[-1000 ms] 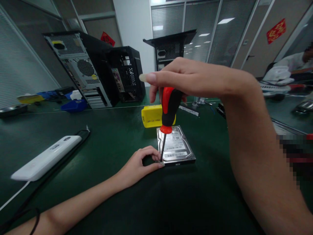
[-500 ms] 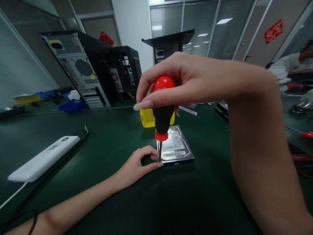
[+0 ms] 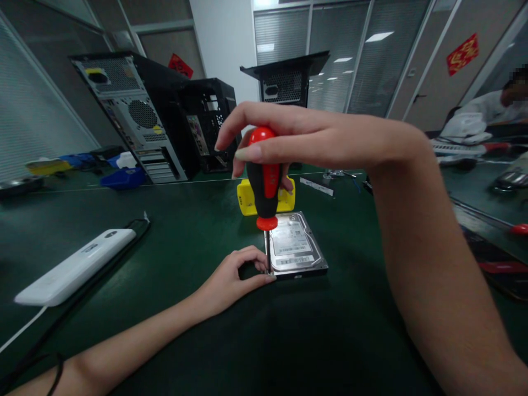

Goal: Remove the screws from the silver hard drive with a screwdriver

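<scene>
A silver hard drive (image 3: 292, 242) lies label up on the dark green table. My left hand (image 3: 235, 275) has its thumb and fingertips on the drive's near left corner. My right hand (image 3: 284, 135) is wrapped round the top of a red and black screwdriver (image 3: 266, 190), thumb on one side and fingers on the other. The screwdriver stands nearly upright, its tip down at the corner beside my left fingertips; the exact contact point is too small to make out. Behind the drive sits a yellow tray (image 3: 246, 199), partly hidden by the screwdriver and my right fingers.
Open computer cases (image 3: 144, 115) stand at the back. A white power strip (image 3: 78, 269) with cables lies at the left, near a blue tray (image 3: 122, 179). Another screwdriver (image 3: 517, 229) and other tools lie at the right. A person (image 3: 490, 107) is at the far right.
My right hand has shifted left and its fingers have changed position round the handle. The screwdriver has turned and its handle leans further left. My left hand and the drive look unmoved.
</scene>
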A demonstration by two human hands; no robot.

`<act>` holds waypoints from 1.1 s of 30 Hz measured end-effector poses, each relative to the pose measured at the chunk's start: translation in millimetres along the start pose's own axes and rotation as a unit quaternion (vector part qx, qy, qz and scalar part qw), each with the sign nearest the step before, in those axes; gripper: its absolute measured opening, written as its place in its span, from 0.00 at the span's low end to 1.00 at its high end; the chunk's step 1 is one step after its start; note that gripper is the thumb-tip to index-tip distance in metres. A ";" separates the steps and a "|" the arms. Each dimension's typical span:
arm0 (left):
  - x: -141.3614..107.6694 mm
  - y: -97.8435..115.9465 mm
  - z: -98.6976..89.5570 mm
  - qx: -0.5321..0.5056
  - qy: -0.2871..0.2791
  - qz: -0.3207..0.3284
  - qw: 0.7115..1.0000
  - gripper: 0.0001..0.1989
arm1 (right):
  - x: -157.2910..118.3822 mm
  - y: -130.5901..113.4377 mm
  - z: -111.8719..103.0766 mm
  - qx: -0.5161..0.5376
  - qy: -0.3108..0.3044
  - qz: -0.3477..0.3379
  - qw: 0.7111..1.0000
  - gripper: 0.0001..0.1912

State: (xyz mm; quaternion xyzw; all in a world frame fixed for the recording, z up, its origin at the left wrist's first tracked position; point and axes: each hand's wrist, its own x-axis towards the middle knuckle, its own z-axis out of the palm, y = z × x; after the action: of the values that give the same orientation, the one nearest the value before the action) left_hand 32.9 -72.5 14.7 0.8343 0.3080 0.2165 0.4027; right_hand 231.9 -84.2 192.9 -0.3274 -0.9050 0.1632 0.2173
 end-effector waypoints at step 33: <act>-0.1 -0.9 0.9 -0.007 -0.004 0.001 1.000 0.06 | 7.6 8.9 3.5 -0.049 0.025 0.031 0.998 0.13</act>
State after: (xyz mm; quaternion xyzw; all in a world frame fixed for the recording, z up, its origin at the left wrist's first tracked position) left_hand 33.1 -72.6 13.5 0.8327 0.3043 0.2154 0.4095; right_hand 229.5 -73.2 188.2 -0.3696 -0.8955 0.1170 0.2185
